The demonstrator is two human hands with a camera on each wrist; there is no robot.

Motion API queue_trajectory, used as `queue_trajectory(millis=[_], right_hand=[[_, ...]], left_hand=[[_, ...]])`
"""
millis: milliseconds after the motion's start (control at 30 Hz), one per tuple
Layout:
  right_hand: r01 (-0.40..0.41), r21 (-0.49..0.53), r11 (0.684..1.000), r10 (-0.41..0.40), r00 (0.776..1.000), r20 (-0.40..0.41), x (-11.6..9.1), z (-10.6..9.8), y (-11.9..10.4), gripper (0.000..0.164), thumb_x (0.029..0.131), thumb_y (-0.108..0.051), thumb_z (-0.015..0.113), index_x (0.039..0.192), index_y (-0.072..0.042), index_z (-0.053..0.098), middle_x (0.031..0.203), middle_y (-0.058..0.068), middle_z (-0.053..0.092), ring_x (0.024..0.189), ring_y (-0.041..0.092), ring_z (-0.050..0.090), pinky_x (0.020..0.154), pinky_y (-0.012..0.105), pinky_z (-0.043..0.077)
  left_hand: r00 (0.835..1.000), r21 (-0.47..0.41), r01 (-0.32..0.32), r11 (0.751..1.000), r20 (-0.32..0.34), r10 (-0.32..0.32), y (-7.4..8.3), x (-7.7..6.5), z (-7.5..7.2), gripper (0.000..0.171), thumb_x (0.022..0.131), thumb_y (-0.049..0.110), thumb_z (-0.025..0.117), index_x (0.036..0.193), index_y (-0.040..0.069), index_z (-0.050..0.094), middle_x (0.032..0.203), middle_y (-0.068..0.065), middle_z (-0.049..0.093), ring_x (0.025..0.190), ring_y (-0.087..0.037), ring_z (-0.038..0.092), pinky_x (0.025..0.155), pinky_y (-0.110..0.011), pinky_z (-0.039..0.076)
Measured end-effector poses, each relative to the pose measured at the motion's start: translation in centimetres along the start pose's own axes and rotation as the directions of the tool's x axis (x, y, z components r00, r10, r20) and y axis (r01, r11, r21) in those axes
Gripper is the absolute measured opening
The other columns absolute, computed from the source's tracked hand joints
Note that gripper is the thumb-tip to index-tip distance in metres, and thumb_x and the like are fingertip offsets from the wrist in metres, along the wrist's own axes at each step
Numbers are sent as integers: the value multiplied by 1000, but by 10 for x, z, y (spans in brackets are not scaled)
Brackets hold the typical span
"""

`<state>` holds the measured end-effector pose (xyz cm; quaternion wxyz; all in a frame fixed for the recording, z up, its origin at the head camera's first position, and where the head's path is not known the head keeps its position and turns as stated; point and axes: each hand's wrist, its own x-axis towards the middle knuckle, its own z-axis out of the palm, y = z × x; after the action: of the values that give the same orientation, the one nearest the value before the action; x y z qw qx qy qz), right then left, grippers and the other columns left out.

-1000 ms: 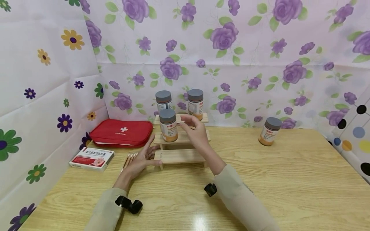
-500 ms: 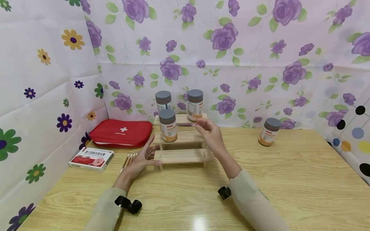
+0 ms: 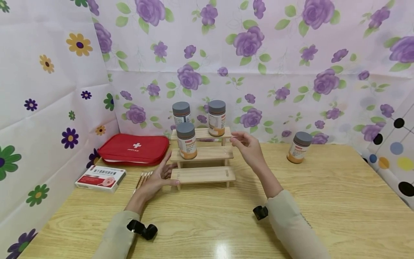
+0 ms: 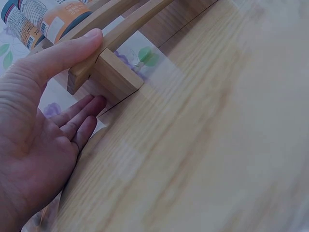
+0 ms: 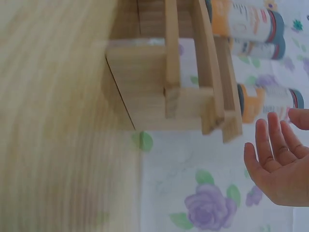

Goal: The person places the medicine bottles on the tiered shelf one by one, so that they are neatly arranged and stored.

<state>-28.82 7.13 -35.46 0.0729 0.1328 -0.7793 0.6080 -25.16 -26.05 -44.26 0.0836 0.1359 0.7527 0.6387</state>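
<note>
A three-step wooden stand point(image 3: 203, 175) is on the table, bearing pill bottles with grey caps and orange-white labels. Two stand on its top step: one bottle point(image 3: 182, 113) at the left, another point(image 3: 216, 118) toward the right. A third bottle point(image 3: 186, 141) is on the left of the middle step. My left hand point(image 3: 156, 182) holds the stand's left end, the thumb point(image 4: 72, 52) over the bottom step's edge and the other fingers beside its leg. Holding nothing, my right hand point(image 3: 250, 148) hovers by the top step's right end, fingers loosely bent.
Another such bottle point(image 3: 299, 147) stands on the table point(image 3: 317, 201) at the right. To the left lie a red first-aid pouch point(image 3: 134, 148), a medicine box point(image 3: 101, 178) and several cotton swabs point(image 3: 142, 178). A flowered cloth point(image 3: 275, 72) hangs behind.
My right hand has moved right, from over the middle step past the top-right bottle to beyond the stand's right end. My left hand and the bottles have stayed put.
</note>
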Motion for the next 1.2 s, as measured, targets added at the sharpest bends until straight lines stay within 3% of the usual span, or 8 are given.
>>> queue_trajectory(millis=[133,267,533,733,1000,1200], right_hand=[[-10,1,1000,10,999,-31,3,-14,0,33,99,-22,57,127,-6,60,119,20,66,93,9,63,94,33,46],[-25,-5,1000,25,998,-49,7,-29,2,36,100,-25,55,132,-8,57,122,18,65,94,6,63,96,31,46],[-49,24,999,52,989,-137,8,-63,3,43,100,-31,55,137,-9,53,98,-20,65,92,-2,63,88,16,47],[-51,84,995,70,968,-240,10,-84,7,32,98,-27,59,127,-14,59,90,-25,64,89,-2,62,80,11,48],[-98,199,975,171,903,-393,7,-109,7,42,93,-27,67,131,-14,58,99,-18,60,97,-3,55,81,6,45],[-134,260,956,256,813,-523,7,-126,15,47,89,-26,72,132,-15,58,102,-17,58,104,0,50,90,11,41]], left_hand=[[1000,14,11,1000,-3,-11,0,0,0,111,83,8,75,158,30,-4,159,-24,25,145,-43,26,117,-57,21],[1000,18,16,1000,-9,-16,-1,0,-1,111,83,7,75,158,32,-3,159,-23,25,147,-42,24,119,-58,19],[1000,25,6,1000,-5,-6,-1,0,-2,111,83,8,75,158,33,-3,159,-24,26,146,-43,25,118,-58,19],[1000,20,4,1000,-2,-4,-2,0,-1,111,83,8,75,158,34,-3,159,-24,25,146,-43,25,118,-57,19],[1000,27,2,1000,-3,-2,-1,0,-2,111,83,8,75,158,33,-3,159,-23,25,147,-42,24,117,-57,20],[1000,26,6,1000,-4,-6,-2,1,-1,111,83,8,75,158,31,-4,159,-23,26,145,-42,27,116,-55,24]])
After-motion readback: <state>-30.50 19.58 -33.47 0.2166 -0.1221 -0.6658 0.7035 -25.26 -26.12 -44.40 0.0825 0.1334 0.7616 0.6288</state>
